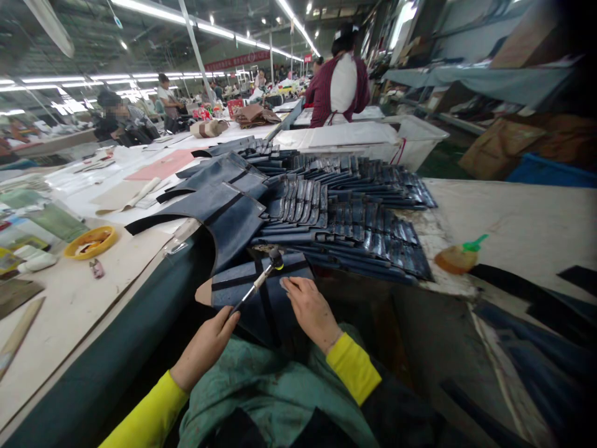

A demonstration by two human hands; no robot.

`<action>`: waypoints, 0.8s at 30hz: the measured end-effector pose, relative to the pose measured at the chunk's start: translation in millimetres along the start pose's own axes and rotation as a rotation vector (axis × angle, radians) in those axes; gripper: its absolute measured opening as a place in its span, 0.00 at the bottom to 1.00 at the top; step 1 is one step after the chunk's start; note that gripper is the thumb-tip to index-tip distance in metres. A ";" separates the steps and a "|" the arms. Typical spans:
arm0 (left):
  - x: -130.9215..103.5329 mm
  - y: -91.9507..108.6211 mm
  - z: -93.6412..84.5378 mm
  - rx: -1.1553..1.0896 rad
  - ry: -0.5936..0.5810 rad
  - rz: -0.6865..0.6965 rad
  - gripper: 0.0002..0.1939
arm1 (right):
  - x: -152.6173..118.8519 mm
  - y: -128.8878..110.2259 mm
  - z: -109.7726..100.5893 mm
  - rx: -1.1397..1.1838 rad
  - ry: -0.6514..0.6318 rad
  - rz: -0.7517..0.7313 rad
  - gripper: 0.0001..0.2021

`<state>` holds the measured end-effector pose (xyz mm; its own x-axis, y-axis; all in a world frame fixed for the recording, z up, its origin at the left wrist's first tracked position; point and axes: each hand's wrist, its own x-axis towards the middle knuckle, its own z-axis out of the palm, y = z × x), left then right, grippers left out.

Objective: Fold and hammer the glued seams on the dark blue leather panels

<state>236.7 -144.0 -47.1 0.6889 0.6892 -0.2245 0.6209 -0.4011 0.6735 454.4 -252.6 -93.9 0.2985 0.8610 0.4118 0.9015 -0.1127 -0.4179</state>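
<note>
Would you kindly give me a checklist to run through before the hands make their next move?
1. Hammer held by its handle: ok, in the left hand.
2. Right hand at the dark blue piece: ok, fingers over its upper right part.
3. Hammer head lifted off the piece: cannot tell, one view hides any gap.
4. Fingertips of the right hand well away from the hammer head: not ok, I'd say; they look close.
5. Green-topped bottle apart from both hands: ok, on the bench to the right.
</note>
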 end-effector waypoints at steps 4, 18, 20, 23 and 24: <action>-7.2 -1.7 -3.6 -0.071 0.079 0.030 0.21 | -0.3 -0.7 -0.8 0.003 0.015 -0.003 0.17; -17.0 -13.6 -5.9 -0.014 0.005 -0.028 0.22 | -0.1 -0.7 -0.6 0.003 0.004 -0.001 0.17; -19.0 -9.9 -9.9 -0.031 0.033 -0.012 0.21 | -0.2 -0.2 -0.4 0.003 0.010 -0.007 0.17; -25.6 -10.5 -14.2 -0.046 0.097 -0.013 0.23 | -0.9 0.7 0.3 0.011 0.012 -0.010 0.17; -28.5 -13.1 -14.6 -0.035 0.087 -0.029 0.23 | -1.0 0.7 0.5 0.012 0.011 -0.007 0.17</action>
<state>203.5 -149.6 -39.2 0.6346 0.7509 -0.1829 0.6254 -0.3598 0.6924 454.6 -253.3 -95.1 0.2957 0.8564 0.4233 0.8996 -0.1006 -0.4250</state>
